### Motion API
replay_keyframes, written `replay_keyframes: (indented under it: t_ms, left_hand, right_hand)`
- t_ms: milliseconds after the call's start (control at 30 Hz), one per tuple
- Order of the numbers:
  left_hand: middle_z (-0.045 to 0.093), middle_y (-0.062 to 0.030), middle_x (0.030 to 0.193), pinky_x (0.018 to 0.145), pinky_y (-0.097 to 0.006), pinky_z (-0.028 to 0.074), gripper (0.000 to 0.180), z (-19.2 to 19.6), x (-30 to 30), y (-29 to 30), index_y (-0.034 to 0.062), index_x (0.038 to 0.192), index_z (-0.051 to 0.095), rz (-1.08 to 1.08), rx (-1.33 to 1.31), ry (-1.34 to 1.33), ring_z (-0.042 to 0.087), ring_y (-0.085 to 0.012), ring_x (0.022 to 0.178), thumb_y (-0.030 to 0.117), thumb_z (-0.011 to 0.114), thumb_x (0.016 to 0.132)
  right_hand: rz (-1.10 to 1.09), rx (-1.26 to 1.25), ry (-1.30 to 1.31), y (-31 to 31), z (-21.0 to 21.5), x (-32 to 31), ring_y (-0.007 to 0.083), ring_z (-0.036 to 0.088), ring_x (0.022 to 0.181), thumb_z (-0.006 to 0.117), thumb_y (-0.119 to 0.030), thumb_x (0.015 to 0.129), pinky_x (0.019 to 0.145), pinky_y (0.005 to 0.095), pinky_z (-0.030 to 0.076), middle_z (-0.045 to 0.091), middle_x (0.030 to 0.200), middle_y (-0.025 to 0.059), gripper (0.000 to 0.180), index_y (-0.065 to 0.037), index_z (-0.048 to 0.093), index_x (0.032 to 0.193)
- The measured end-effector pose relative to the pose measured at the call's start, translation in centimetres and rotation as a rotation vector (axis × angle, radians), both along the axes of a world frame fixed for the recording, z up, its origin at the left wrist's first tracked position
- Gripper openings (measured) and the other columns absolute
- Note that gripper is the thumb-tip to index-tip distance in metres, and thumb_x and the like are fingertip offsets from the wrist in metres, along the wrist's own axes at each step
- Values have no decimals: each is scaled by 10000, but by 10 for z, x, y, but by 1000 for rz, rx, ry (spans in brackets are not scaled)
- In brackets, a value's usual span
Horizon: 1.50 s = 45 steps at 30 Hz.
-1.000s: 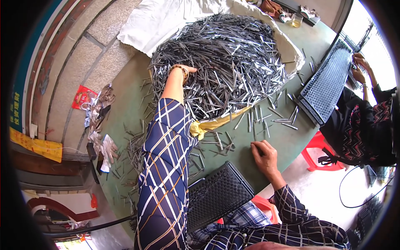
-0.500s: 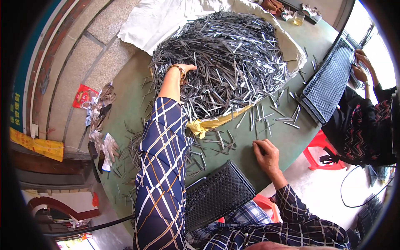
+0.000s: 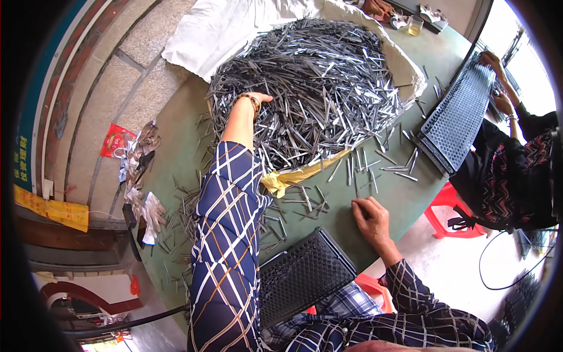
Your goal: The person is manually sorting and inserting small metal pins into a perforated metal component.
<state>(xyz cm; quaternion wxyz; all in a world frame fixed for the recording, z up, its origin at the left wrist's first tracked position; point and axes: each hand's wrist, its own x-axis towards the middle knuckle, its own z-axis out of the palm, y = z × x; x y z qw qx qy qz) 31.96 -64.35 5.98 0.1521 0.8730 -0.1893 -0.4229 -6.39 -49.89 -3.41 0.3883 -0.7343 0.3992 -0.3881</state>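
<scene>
My left hand point(image 3: 255, 98), with a beaded bracelet at the wrist, reaches into the left side of a big heap of thin dark metal strips point(image 3: 316, 76). Its thumb sticks out; the other fingers are hidden by the hand and the strips. On the green table point(image 3: 334, 214) my right hand point(image 3: 373, 222) rests with curled fingers, closed; whatever they hold, if anything, is hidden. Close to its fingertips lie loose strips point(image 3: 372, 179). A black perforated tray point(image 3: 308, 276) stands tilted between my forearms, near my lap, partly covered by my left sleeve.
White sacking point(image 3: 196, 41) and a yellow flap point(image 3: 280, 180) surround the heap. At right, a co-worker's hands point(image 3: 503, 104) are at another perforated tray point(image 3: 457, 114). Used gloves point(image 3: 152, 214) lie at the left table edge. A glass point(image 3: 415, 25) stands far right. Red stools point(image 3: 448, 214) are beside the table.
The co-worker's far hand has moved up to the top end of their tray. The view has shifted slightly; my two hands stay nearly where they were.
</scene>
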Motion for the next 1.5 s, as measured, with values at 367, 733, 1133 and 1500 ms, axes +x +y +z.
replay_keyframes:
  t_ms: [367, 733, 1133, 1500]
  left_hand:
    - [577, -149, 1201, 699, -416, 503, 546, 1, 7, -8, 29, 1131, 603, 151, -155, -58, 594, -306, 926, 283, 783, 683]
    - [538, -183, 1276, 966, -364, 403, 563, -3, 15, -5, 5, 1254, 529, -5, -37, -313, 544, -271, 1133, 314, 526, 783]
    - [566, -211, 1206, 785, -462, 510, 663, -18, 15, -13, 6, 1242, 533, -88, 61, -427, 606, -319, 988, 380, 679, 714]
    - [499, -199, 1313, 985, -371, 415, 649, -5, 11, 6, 20, 1273, 511, -91, 15, -382, 529, -300, 1171, 322, 679, 724]
  right_hand:
    - [0, 35, 22, 3, 0, 0, 200, 569, 546, 655, -20, 799, 515, 284, 452, 582, 716, 99, 77, -7, 647, 874]
    - [12, 11, -29, 3, 0, 6, 212, 574, 551, 659, -33, 792, 516, 293, 456, 587, 720, 94, 72, -19, 652, 862]
    - [2, 23, -14, 1, 3, 1, 211, 580, 556, 661, -36, 792, 518, 289, 457, 590, 724, 93, 77, -19, 654, 867]
    - [11, 27, -25, 4, 2, 3, 245, 592, 583, 653, -33, 797, 531, 304, 466, 596, 745, 112, 73, -11, 648, 866]
